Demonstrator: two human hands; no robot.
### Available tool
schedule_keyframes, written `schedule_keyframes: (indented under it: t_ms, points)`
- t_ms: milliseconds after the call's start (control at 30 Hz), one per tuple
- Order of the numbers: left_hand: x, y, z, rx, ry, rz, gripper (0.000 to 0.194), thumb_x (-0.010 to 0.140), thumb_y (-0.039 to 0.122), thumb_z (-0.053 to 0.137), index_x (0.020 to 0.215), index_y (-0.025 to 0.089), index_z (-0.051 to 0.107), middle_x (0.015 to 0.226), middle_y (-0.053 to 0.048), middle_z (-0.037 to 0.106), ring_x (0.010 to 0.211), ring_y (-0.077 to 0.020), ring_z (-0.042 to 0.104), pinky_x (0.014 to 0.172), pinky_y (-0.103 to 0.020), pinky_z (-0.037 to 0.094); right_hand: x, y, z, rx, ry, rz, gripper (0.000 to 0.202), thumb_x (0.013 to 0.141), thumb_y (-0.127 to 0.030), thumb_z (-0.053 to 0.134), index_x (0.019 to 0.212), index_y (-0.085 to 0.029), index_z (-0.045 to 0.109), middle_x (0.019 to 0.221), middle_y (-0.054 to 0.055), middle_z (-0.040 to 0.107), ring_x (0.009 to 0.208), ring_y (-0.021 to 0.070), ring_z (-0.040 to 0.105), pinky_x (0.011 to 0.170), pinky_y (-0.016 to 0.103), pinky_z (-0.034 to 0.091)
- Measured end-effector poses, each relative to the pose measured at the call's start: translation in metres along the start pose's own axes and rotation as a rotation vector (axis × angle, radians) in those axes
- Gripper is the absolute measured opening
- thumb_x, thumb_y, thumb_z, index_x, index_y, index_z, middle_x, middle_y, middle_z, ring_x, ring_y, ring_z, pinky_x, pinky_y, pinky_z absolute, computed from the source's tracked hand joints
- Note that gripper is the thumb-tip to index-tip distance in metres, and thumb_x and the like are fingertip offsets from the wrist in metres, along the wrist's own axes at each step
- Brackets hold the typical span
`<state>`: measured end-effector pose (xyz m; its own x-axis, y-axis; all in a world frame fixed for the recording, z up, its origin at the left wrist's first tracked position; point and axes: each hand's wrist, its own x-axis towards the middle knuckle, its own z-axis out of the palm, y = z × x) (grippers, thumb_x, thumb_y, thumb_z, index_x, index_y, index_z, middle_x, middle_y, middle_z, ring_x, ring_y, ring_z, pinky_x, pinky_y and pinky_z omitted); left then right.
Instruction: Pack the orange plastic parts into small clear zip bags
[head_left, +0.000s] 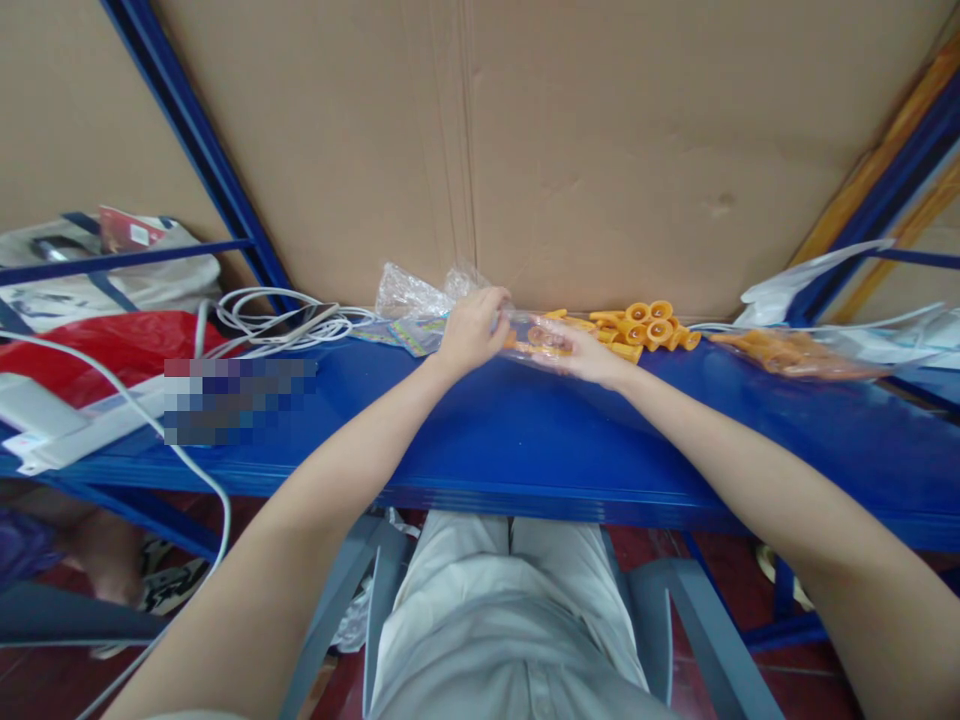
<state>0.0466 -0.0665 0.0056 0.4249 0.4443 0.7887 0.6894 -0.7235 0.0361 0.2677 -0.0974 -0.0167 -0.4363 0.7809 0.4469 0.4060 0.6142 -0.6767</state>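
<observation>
My left hand (474, 328) is closed on the end of a clear plastic bag (517, 348), its fingers pinched together. My right hand (592, 358) grips the same bag farther along, over some orange pieces that show through the film. Just behind and to the right of my right hand lies a pile of small orange plastic horns (651, 328), with their flared round mouths towards me. Crumpled clear plastic bags (411, 294) and patterned flat packets (416, 338) lie beyond and left of my left hand.
The blue table (517, 430) backs onto a cardboard wall (600, 150). On the right rests a clear bag of orange pieces (795, 352). To the left are coiled white cables (281, 310), a white power strip (97, 430), a red bag (97, 350) and a canvas bag (150, 270).
</observation>
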Motion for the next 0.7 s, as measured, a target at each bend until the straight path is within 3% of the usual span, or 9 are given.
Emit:
schedule_keyframes:
  t_ms: [100,167,267,333,400,500,700]
  points:
    - [0.004,-0.026,-0.001,-0.010,0.100,-0.356,0.035,0.087,0.022,0.056,0.122,0.020,0.055,0.119,-0.012,0.065,0.122,-0.0307,0.057,0.102,-0.046,0.045,0.003,-0.002,-0.002,-0.015,0.061,0.001,0.058,0.087,-0.038,0.068,0.142,-0.023,0.057,0.132,0.008,0.067,0.123,0.0265,0.061,0.109,0.049,0.046]
    - [0.005,-0.039,-0.001,-0.095,0.105,-0.605,0.039,0.084,0.020,0.061,0.122,0.020,0.055,0.119,-0.013,0.066,0.122,-0.0328,0.058,0.099,-0.046,0.047,0.005,0.000,-0.005,-0.062,0.084,-0.018,0.046,0.087,-0.036,0.068,0.131,-0.022,0.066,0.134,0.009,0.066,0.127,0.0268,0.059,0.113,0.049,0.043]
    - [0.005,-0.047,-0.004,-0.295,-0.007,-0.911,0.032,0.083,0.020,0.064,0.114,0.018,0.060,0.105,-0.013,0.070,0.109,-0.0314,0.066,0.087,-0.041,0.052,0.006,0.002,-0.009,-0.120,0.114,-0.033,0.036,0.088,-0.032,0.068,0.121,-0.020,0.072,0.134,0.010,0.066,0.129,0.0261,0.058,0.116,0.048,0.039]
    - [0.006,-0.045,-0.008,-0.459,-0.144,-1.030,0.017,0.086,0.020,0.061,0.102,0.016,0.063,0.091,-0.011,0.072,0.092,-0.0263,0.070,0.074,-0.033,0.053,0.006,0.002,-0.010,-0.157,0.102,-0.025,0.034,0.088,-0.029,0.067,0.120,-0.020,0.072,0.132,0.010,0.067,0.128,0.0259,0.059,0.115,0.048,0.041]
    - [0.007,-0.041,-0.013,-0.629,-0.258,-1.083,0.008,0.087,0.016,0.058,0.093,0.016,0.064,0.076,-0.007,0.070,0.071,-0.0185,0.068,0.063,-0.026,0.051,0.004,0.000,-0.010,-0.205,0.065,-0.019,0.035,0.088,-0.029,0.067,0.121,-0.020,0.072,0.132,0.009,0.067,0.126,0.0262,0.060,0.114,0.048,0.042]
    - [0.010,-0.029,-0.018,-0.825,-0.322,-1.084,0.014,0.086,0.006,0.057,0.095,0.016,0.062,0.064,-0.001,0.066,0.051,-0.0102,0.060,0.055,-0.020,0.048,0.001,-0.003,-0.008,-0.281,0.036,-0.029,0.035,0.089,-0.032,0.066,0.122,-0.022,0.071,0.132,0.009,0.067,0.125,0.0263,0.061,0.112,0.049,0.044]
    - [0.009,0.001,-0.013,-0.941,-0.419,-0.998,0.025,0.087,0.002,0.054,0.109,0.015,0.057,0.066,-0.002,0.070,0.059,-0.0136,0.071,0.064,-0.023,0.057,0.003,0.003,-0.009,-0.347,-0.001,-0.014,0.023,0.090,-0.028,0.061,0.108,-0.024,0.075,0.120,0.006,0.072,0.118,0.0251,0.064,0.110,0.046,0.047]
